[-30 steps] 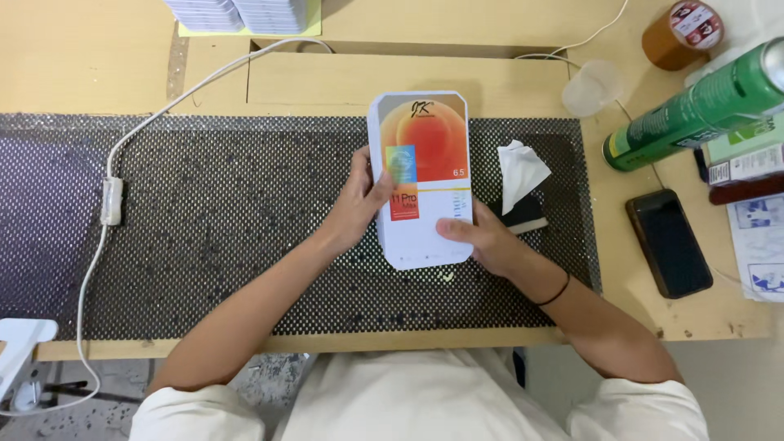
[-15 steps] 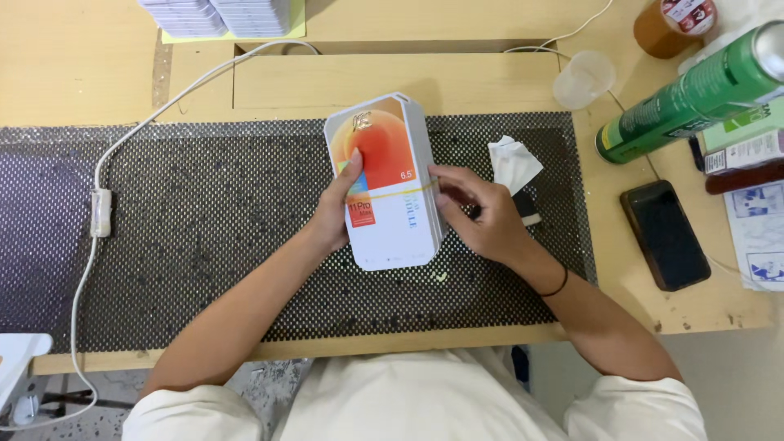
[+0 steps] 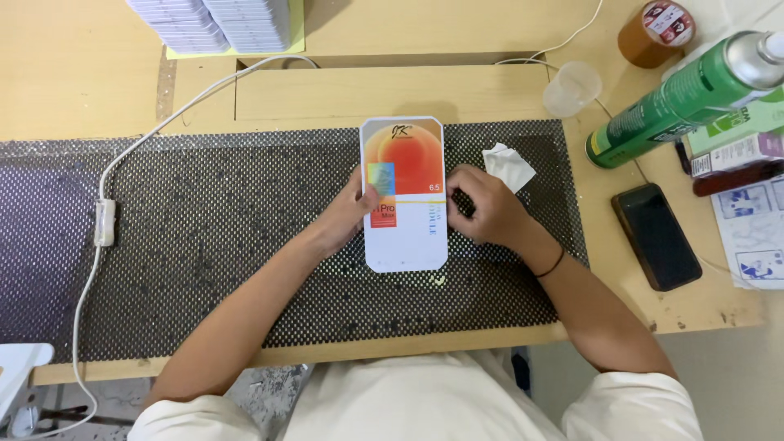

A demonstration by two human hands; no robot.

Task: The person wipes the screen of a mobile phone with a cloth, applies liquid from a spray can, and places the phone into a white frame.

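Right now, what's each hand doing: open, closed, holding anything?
Left hand: closed on the left edge of the white and orange box.
Right hand: fingers curled against the box's right edge, gripping it.

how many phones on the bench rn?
1: a black phone lying face up on the wooden bench, right of the mesh mat and below the green spray can. The flat box may hide more.
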